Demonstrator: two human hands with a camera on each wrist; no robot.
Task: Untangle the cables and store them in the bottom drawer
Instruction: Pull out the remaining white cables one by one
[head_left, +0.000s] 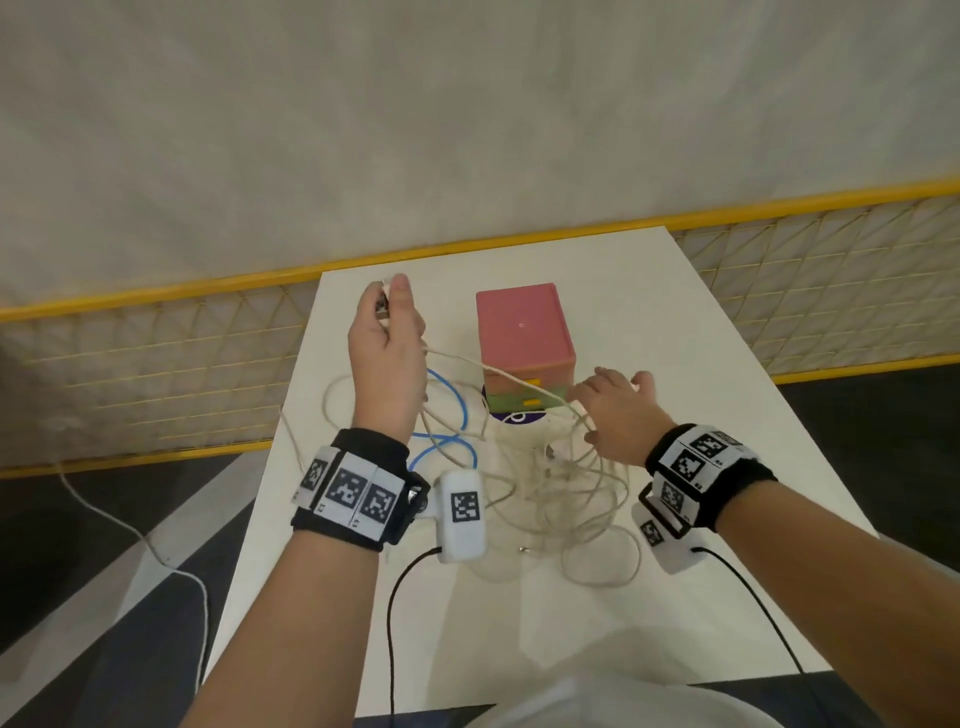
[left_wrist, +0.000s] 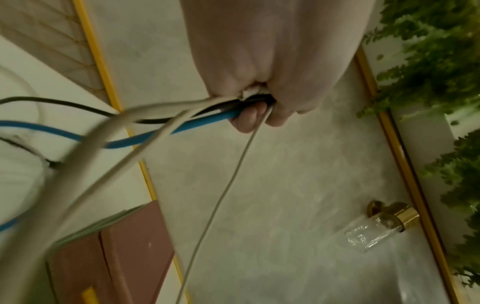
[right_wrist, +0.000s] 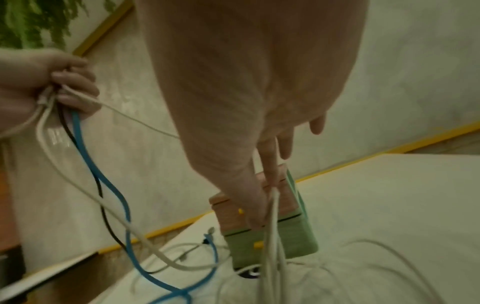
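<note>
Cables mid-untangle, drawers shut.
Cables (head_left: 558, 483) heaped on tabletop (head_left: 675, 322) in front of the drawer unit (head_left: 522, 332); bare surface right and behind. Left hand (head_left: 387, 343) raised, fist gripping blue, black and white leads; the black one shows only in wrist views. Right hand (head_left: 615, 415) pinches white strands, other fingers spread. Green bottom drawer (right_wrist: 272, 244) closed.
</note>
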